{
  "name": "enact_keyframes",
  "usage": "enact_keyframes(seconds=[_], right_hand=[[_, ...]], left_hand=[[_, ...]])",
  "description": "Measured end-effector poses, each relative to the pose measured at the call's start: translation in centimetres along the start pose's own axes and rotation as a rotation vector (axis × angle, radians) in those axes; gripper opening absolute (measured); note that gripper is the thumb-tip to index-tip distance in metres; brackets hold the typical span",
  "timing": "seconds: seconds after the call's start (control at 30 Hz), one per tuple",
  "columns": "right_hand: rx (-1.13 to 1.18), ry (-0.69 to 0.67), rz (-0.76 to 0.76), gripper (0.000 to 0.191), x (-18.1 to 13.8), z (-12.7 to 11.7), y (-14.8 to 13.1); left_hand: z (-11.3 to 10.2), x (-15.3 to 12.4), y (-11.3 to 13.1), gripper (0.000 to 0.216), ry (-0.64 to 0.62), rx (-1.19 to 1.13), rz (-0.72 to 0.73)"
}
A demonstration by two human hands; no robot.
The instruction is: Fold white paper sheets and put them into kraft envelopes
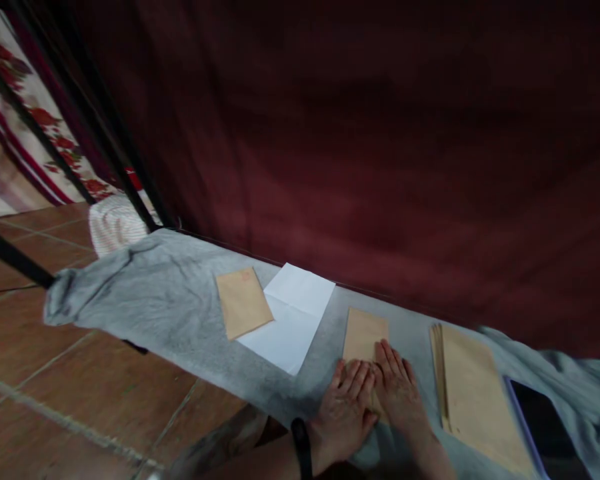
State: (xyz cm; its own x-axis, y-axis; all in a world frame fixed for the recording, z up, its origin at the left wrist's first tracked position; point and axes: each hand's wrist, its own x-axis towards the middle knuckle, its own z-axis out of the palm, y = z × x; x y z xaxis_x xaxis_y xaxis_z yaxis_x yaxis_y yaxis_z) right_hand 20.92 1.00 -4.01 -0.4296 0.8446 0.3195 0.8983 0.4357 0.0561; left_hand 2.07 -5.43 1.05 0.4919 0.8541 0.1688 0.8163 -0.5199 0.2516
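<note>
A tan paper envelope [364,330] lies on the grey cloth in front of me, its lower part largely covered by my hands. My left hand [347,403] rests on it with the fingers stretched out and pressed down. Beside it, my right hand [399,387] lies flat, fingers extended over the envelope's right side. The two hands touch or nearly touch. Left of them, a white sheet with a fold crease [290,327] lies on the cloth, and another tan envelope [243,301] overlaps its left edge.
On the right sits a stack of tan envelopes [480,393], with a dark-screened phone [545,427] next to it. Grey cloth [155,293] covers the narrow surface. A dark red curtain [370,167] hangs behind. Black metal bars [17,257] stand at the left above the tiled floor [105,387].
</note>
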Motion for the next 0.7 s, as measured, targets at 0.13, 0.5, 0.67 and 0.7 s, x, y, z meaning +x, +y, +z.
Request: enact_keyframes(seconds=[0.13, 0.5, 0.67, 0.7], right_hand=[[-0.044, 0.032, -0.063, 0.050, -1.1, 1.2, 0.4], [-0.028, 0.186, 0.020, 0.053, -2.7, 2.3, -1.7], [-0.053, 0.199, -0.002, 0.051, -3.4, 1.7, -1.9], [-0.051, 0.198, 0.008, 0.051, -3.5, 1.5, -2.0]], left_hand=[[0.3, -0.1, 0.1, 0.068, 0.005, -0.038, -0.023], [1.5, -0.5, -1.6, 0.065, 0.010, -0.132, -0.051], [2.1, -0.7, -2.5, 0.072, 0.018, -0.077, -0.074], [2.3, -0.6, -2.7, 0.072, 0.020, -0.055, -0.083]])
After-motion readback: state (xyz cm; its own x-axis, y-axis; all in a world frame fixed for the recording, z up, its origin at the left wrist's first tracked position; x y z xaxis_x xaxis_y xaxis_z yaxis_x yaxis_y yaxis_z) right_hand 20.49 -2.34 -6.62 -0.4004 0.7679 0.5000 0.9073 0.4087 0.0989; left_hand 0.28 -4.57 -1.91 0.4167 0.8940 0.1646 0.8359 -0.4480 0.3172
